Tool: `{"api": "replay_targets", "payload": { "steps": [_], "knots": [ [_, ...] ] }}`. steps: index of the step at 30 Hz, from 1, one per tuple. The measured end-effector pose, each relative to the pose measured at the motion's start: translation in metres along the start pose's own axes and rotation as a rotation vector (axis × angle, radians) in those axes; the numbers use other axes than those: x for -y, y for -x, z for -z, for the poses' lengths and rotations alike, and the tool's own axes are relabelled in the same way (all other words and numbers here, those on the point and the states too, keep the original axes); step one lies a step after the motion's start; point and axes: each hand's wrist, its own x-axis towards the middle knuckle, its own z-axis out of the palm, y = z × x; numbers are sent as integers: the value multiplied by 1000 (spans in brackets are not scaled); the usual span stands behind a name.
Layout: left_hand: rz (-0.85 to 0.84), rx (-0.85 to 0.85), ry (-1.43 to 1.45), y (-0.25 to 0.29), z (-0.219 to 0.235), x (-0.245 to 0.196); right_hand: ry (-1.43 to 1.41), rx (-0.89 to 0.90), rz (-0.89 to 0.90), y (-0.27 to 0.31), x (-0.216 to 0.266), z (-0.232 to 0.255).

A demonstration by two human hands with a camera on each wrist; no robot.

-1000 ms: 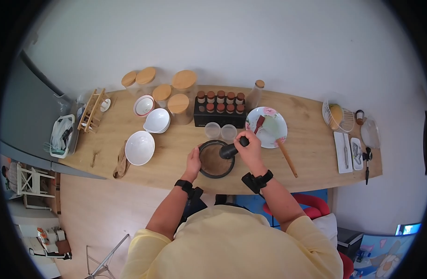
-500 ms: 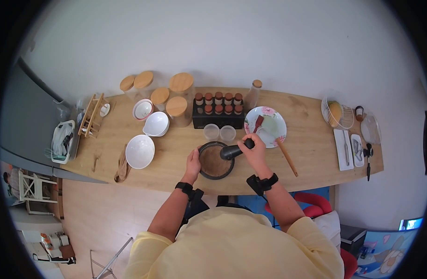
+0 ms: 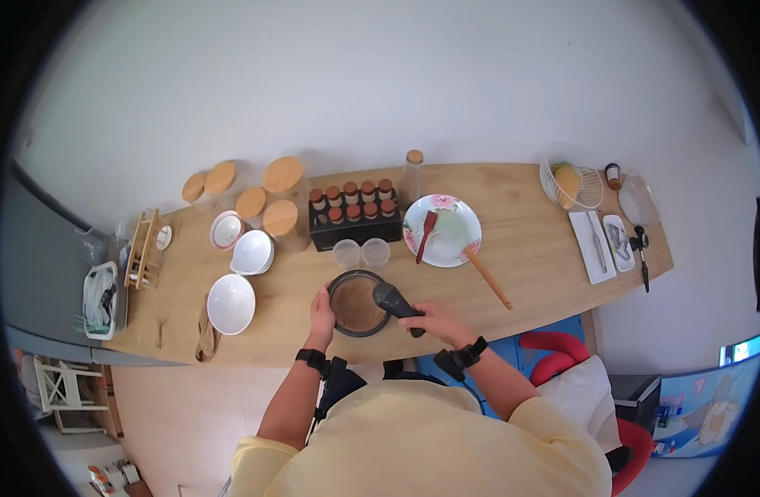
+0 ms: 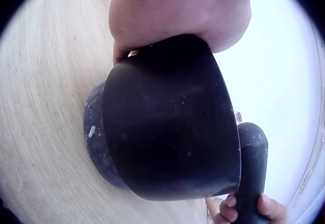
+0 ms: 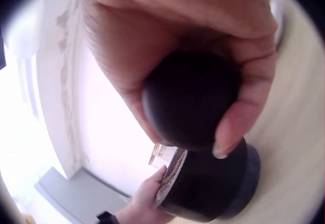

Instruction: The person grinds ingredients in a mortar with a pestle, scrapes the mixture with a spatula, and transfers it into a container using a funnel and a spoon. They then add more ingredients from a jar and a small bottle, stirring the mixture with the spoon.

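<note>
In the head view a dark mortar (image 3: 360,333) stands near the table's front edge, with brown powder (image 3: 353,305) inside. My left hand (image 3: 321,316) holds its left side, and the left wrist view shows the palm against the outer wall. My right hand (image 3: 442,323) grips a black pestle (image 3: 394,303) by its narrower end. The pestle's thick head points up and away, overlapping the mortar's right rim in the head view. In the left wrist view the pestle (image 4: 252,158) rises beside the rim, outside the bowl.
Behind the mortar are two small clear cups (image 3: 347,253) and a black spice rack (image 3: 355,228). A floral plate (image 3: 446,257) with a red-headed brush (image 3: 427,232) lies right of them, a wooden handle (image 3: 489,279) over its edge. White bowls (image 3: 231,305) and wood-lidded jars (image 3: 280,219) stand left.
The pestle has come up out of the mortar to its right rim, its handle swinging toward my body. My left hand stays on the mortar. The head view has turned, shifting the table's things leftward.
</note>
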Motion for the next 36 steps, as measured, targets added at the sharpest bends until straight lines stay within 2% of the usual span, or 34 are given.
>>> {"api": "replay_targets", "payload": {
  "steps": [1,2,4,5,7,8,10,13,19,36],
  "knots": [
    [-3,11,0,-1,0,0,-271,20,11,-4,-12,-1],
    [0,18,5,-1,0,1,-275,13,12,-10,-26,1],
    [8,28,7,0,2,2,-152,-222,53,-17,-45,6],
    [19,22,4,-2,2,3,-155,-227,53,-19,-49,9],
    [29,22,0,-3,2,6,151,-402,-38,-23,-50,16],
    [7,29,20,-4,3,6,148,-407,-36,-23,-46,18],
    [-13,39,39,-4,2,6,492,-513,-35,-21,-40,20],
    [6,21,30,-2,1,3,571,-570,-19,-25,-38,20],
    [25,26,1,-3,2,3,763,-602,5,-31,-34,16],
    [0,8,0,-1,0,-1,833,-618,-17,-61,-35,8]
  ]
}}
